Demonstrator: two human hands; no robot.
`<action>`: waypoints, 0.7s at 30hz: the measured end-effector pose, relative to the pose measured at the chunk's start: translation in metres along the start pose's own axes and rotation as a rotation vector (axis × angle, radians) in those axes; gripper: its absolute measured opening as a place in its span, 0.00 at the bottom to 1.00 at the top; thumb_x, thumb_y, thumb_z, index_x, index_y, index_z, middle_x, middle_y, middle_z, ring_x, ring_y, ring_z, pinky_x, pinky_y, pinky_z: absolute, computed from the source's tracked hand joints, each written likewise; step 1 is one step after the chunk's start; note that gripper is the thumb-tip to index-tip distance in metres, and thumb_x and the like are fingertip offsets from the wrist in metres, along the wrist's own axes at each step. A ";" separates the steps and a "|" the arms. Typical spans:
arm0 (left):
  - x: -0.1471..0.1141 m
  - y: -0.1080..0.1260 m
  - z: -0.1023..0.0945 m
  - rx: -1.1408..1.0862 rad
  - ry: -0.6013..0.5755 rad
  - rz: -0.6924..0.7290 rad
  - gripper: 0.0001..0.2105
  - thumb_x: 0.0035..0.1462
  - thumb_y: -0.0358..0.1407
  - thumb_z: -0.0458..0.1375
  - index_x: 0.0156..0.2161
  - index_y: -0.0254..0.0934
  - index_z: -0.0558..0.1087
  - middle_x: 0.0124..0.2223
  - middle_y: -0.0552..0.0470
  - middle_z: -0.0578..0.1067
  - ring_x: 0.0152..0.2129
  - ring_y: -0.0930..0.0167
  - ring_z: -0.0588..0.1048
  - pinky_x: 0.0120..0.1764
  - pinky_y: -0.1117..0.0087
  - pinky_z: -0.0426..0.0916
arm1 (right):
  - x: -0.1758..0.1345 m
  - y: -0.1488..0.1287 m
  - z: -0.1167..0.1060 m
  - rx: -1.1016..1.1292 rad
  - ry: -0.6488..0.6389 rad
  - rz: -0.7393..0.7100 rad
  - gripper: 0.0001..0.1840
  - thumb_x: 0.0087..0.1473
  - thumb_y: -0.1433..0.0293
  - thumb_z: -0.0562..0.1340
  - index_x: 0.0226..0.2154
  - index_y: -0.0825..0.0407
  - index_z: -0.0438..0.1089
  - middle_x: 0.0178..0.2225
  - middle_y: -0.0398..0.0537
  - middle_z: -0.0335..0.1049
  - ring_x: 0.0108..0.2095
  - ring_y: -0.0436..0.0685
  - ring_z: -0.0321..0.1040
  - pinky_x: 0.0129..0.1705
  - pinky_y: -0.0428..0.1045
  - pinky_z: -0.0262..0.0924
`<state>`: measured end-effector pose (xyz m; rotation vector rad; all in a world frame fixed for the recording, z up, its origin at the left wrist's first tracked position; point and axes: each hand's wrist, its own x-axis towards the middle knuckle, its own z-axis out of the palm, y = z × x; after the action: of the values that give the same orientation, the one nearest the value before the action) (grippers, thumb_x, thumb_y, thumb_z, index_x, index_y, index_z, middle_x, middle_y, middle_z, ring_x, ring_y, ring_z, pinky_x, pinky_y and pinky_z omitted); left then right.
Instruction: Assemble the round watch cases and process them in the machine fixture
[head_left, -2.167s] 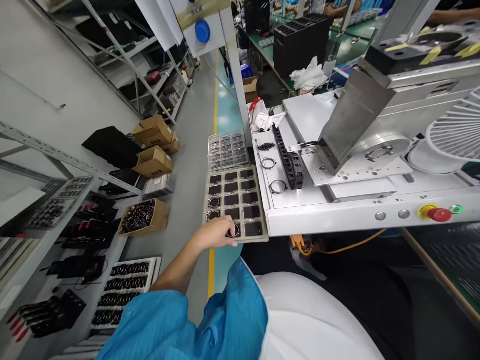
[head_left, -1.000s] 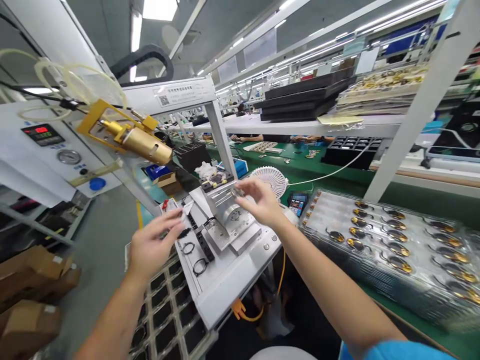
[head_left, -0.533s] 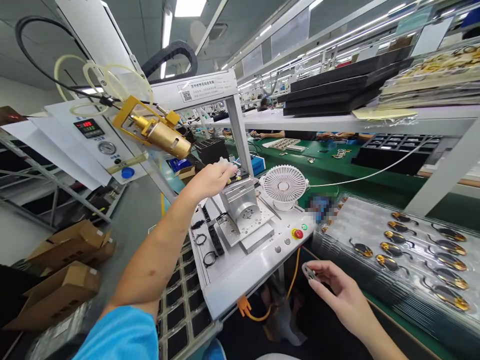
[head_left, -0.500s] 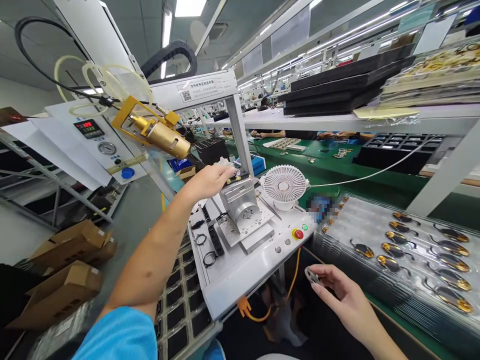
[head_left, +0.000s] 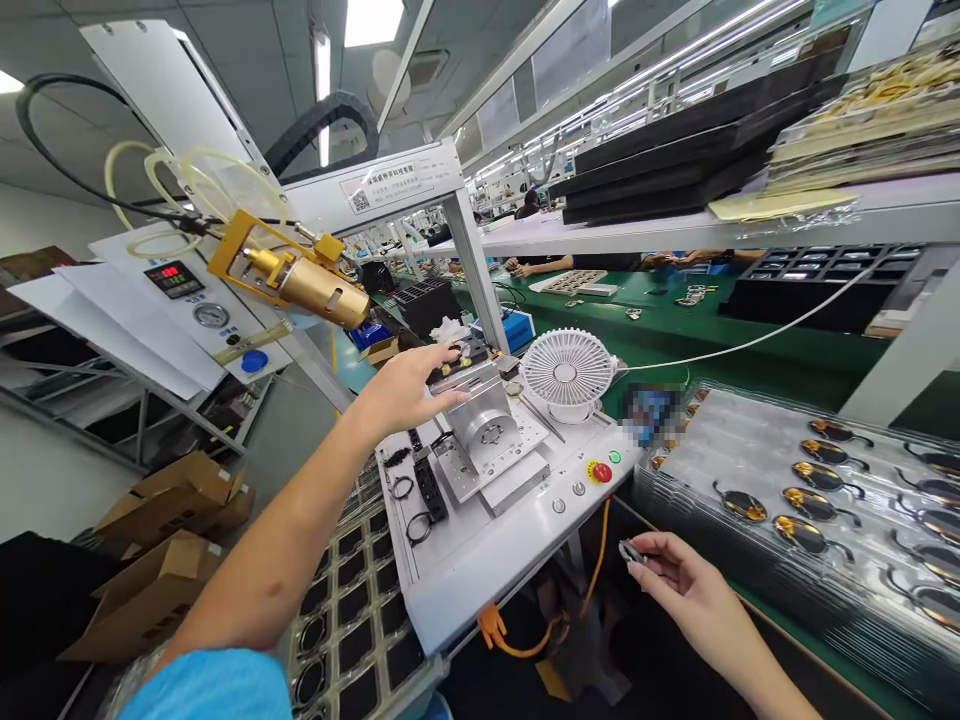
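Note:
My left hand reaches over the metal fixture block of a white bench machine. Its thumb and fingers are spread apart, with the fingertips at the dark top of the fixture. I cannot tell whether they touch a small part there. In front of the machine, at the lower right, my right hand pinches a small silver ring-shaped metal part between thumb and fingers. A gold dispensing head hangs above and to the left of the fixture.
A white fan stands right of the fixture, near a red stop button. Stacked clear trays with several dark and amber parts lie at right. More trays of black squares sit at lower left. Cardboard boxes stand on the floor.
My left hand has moved slightly left and down, its thumb parting from the fingers. The right hand still holds the ring-shaped part. The camera view has shifted slightly.

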<state>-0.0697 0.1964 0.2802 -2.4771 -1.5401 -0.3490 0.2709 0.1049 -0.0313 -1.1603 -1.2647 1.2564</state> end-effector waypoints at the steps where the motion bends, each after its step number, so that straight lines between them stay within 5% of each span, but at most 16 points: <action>1: 0.000 0.004 0.002 0.025 0.014 -0.015 0.33 0.60 0.56 0.60 0.61 0.34 0.70 0.62 0.37 0.74 0.60 0.53 0.72 0.63 0.54 0.64 | 0.005 0.001 -0.001 0.008 0.016 0.015 0.26 0.47 0.50 0.73 0.39 0.53 0.76 0.40 0.57 0.78 0.37 0.63 0.77 0.40 0.55 0.76; 5: 0.008 0.011 0.007 0.050 0.019 -0.090 0.36 0.55 0.61 0.62 0.58 0.34 0.70 0.57 0.37 0.75 0.55 0.52 0.73 0.58 0.52 0.68 | 0.026 0.003 -0.005 -0.005 0.047 0.046 0.32 0.45 0.49 0.71 0.45 0.54 0.71 0.43 0.58 0.77 0.38 0.63 0.77 0.40 0.56 0.75; 9: 0.006 -0.004 0.000 -0.094 -0.077 -0.040 0.40 0.54 0.64 0.61 0.63 0.39 0.67 0.66 0.39 0.68 0.64 0.52 0.66 0.66 0.51 0.60 | 0.050 -0.007 -0.004 -0.250 -0.001 -0.004 0.45 0.50 0.52 0.66 0.65 0.54 0.59 0.40 0.52 0.77 0.30 0.58 0.73 0.38 0.56 0.72; 11: -0.012 -0.007 -0.003 -0.157 -0.050 -0.056 0.40 0.56 0.64 0.59 0.66 0.41 0.65 0.70 0.41 0.65 0.69 0.52 0.60 0.69 0.48 0.55 | 0.063 -0.015 -0.001 -0.482 -0.058 -0.012 0.49 0.53 0.58 0.64 0.71 0.55 0.49 0.39 0.50 0.77 0.29 0.58 0.72 0.39 0.56 0.69; 13: -0.047 0.003 0.005 -0.210 0.100 -0.111 0.37 0.57 0.63 0.59 0.64 0.43 0.67 0.68 0.41 0.68 0.69 0.51 0.60 0.68 0.44 0.55 | 0.072 -0.022 0.004 -0.697 -0.120 0.011 0.50 0.54 0.63 0.62 0.74 0.56 0.43 0.40 0.51 0.78 0.35 0.62 0.75 0.44 0.57 0.67; 17: -0.147 0.061 0.075 -0.568 0.514 -0.037 0.21 0.61 0.55 0.60 0.55 0.49 0.74 0.56 0.44 0.78 0.60 0.52 0.72 0.63 0.43 0.65 | 0.075 -0.026 0.012 -0.926 -0.174 0.037 0.49 0.58 0.66 0.61 0.75 0.59 0.40 0.42 0.56 0.78 0.44 0.70 0.76 0.47 0.59 0.64; 21: -0.229 0.128 0.184 -0.934 0.328 -0.075 0.13 0.57 0.44 0.67 0.48 0.53 0.79 0.42 0.44 0.83 0.42 0.54 0.82 0.47 0.50 0.77 | 0.071 -0.028 0.017 -1.024 -0.140 0.015 0.50 0.59 0.67 0.61 0.75 0.59 0.38 0.45 0.60 0.78 0.46 0.70 0.76 0.47 0.57 0.64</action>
<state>-0.0353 0.0002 0.0294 -2.7164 -1.5287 -1.7229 0.2485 0.1742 -0.0024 -1.7857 -2.1067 0.6605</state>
